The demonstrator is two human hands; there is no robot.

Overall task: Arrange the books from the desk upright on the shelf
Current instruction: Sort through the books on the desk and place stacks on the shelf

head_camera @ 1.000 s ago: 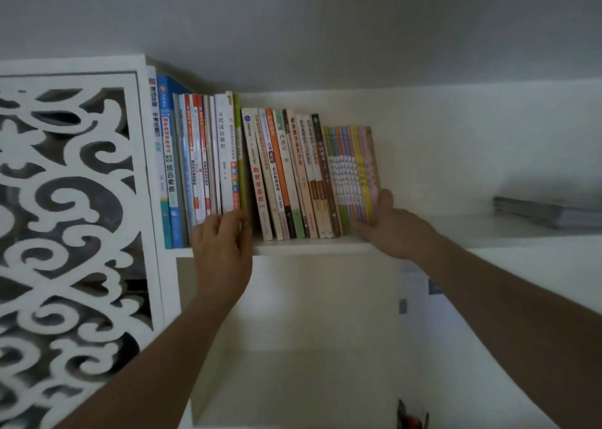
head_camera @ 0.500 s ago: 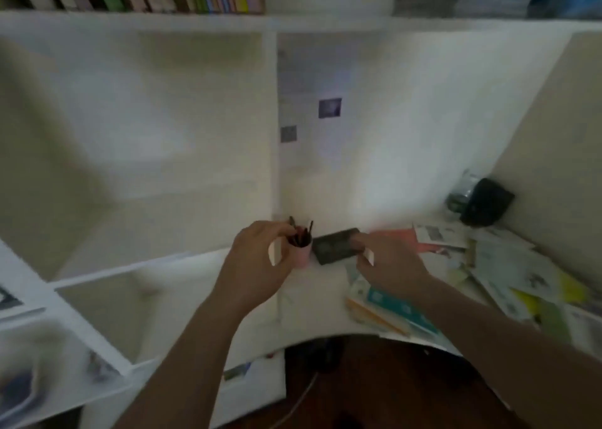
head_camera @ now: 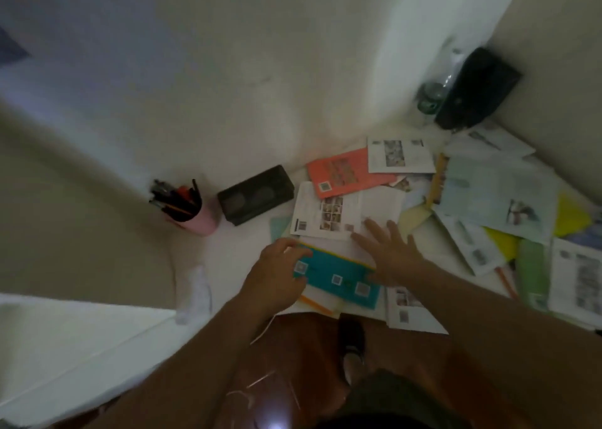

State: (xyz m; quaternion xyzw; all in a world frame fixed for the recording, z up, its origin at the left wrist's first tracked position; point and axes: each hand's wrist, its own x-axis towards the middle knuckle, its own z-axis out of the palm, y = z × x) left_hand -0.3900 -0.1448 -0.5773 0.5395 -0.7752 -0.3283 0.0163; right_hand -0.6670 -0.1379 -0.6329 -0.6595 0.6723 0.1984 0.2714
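Note:
A teal book lies flat on the white desk near its front edge, on top of a white one with an orange edge. My left hand grips the teal book's left end, thumb on the cover. My right hand lies with spread, straight fingers at the book's right end and over the white booklet behind it. A coral book and several more books and booklets are scattered flat across the desk's right side. The shelf is out of view.
A pink pen cup and a black box stand at the back of the desk. In the far right corner are a black pouch and a clear bottle. Brown floor shows below the desk edge.
The view has swung down from the shelf's row of upright books to the desk. Both hands left the shelf, came down, and now rest on the teal book.

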